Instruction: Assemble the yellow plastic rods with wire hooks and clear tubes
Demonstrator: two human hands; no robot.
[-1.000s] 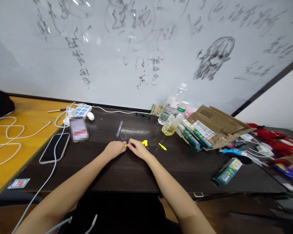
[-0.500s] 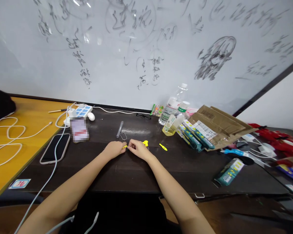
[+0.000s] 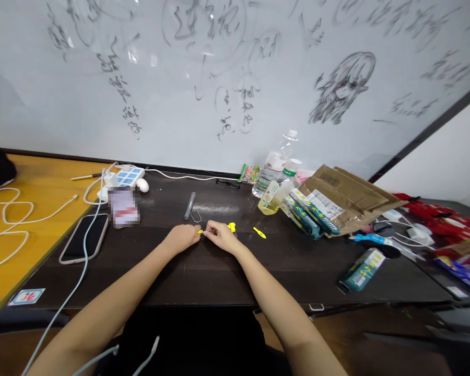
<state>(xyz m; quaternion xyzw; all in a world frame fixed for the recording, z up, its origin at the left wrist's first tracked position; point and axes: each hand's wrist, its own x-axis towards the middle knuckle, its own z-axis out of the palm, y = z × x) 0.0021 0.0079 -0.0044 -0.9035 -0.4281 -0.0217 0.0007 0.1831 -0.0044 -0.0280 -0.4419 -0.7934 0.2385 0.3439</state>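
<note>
Over the dark desk, my left hand point(image 3: 181, 238) is closed in a pinch on a small yellow piece point(image 3: 198, 232), mostly covered by the fingers. My right hand point(image 3: 221, 236) faces it closely, thumb and fingertips pinched together; whatever is between them is too small to make out. Just behind the right hand lies a yellow part point(image 3: 231, 227), partly hidden. Farther right is a slim yellow piece point(image 3: 259, 233), flat on the desk. Beyond my hands are a clear grey tube point(image 3: 190, 206) and a metal wire loop point(image 3: 196, 216).
To the left lie a phone point(image 3: 84, 238), a white cable and a power strip point(image 3: 131, 176). Bottles point(image 3: 271, 172), green boxes point(image 3: 305, 215) and a brown paper package point(image 3: 348, 196) stand at right. Another green box point(image 3: 363, 270) lies near the right front edge. A whiteboard rises behind.
The view has shifted slightly, so most things sit a little farther left in it. My hands stay close together, with the right fingertips changed slightly at the yellow piece.
</note>
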